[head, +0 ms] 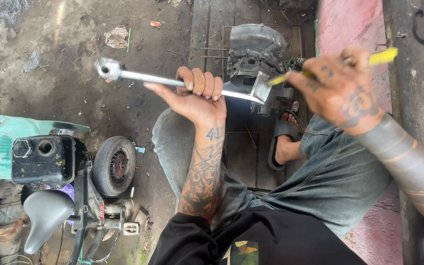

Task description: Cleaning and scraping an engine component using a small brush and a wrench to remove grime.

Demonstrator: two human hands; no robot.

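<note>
Above the person's lap, the left hand [199,93] grips a long silver metal lever [172,81] lying crosswise, its flat end toward the right hand [339,91], which pinches a yellow pencil-like marker [381,57] pointing at that end.

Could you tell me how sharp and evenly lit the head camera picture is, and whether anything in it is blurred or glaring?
Head view: soft, even daylight, no hard shadows; the left hand and its metal lever are fairly sharp, with a bright sheen on the lever's round end; the right hand and its yellow tool look slightly motion-blurred; the engine part is clear; wide-angle bending at the edges.
</note>
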